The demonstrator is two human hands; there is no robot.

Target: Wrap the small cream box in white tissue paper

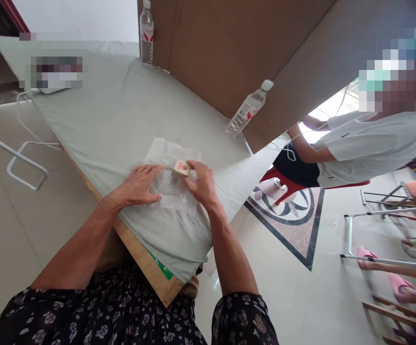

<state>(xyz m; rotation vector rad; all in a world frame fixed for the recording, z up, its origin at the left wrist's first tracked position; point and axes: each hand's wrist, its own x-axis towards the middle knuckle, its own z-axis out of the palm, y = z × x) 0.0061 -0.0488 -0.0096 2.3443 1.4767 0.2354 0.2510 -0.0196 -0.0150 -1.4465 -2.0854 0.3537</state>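
Observation:
A clear, crinkled plastic sheet, which looks like bubble wrap point(168, 189), lies flat near the front corner of the cloth-covered table. My left hand point(141, 186) rests on its left side, fingers stretched out and thumb apart, holding nothing. On the right, my right hand point(202, 182) grips a small cream-coloured block with reddish marks point(181, 167) between thumb and fingers, over the sheet. The block is slightly blurred, and I cannot tell whether it touches the plastic.
A pale green cloth point(96, 115) covers the table. Two water bottles, one upright point(146, 36) and one tilted in view point(249, 110), stand beside a large cardboard panel point(222, 52). A person in a white shirt point(376, 139) sits to the right. A white device point(57, 81) lies at the far left.

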